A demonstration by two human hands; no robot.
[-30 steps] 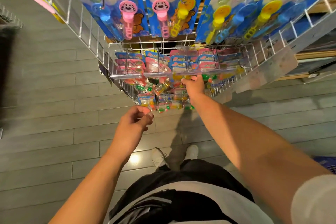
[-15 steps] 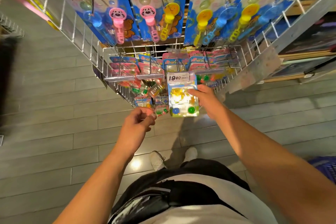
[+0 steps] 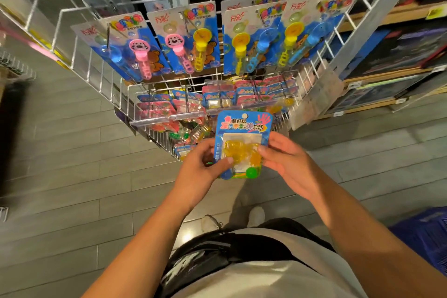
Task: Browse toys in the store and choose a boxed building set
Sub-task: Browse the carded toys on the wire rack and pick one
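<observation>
Glossy plastic blister pack (image 3: 242,145) on printed card, white wire rack (image 3: 96,72) — matt grey plank floor (image 3: 72,176)

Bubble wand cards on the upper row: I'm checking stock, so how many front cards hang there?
4 front cards: far left, blue and pink wands; next, pink and yellow; then yellow and blue; far right, yellow and blue. More cards hang hidden behind them.
</observation>
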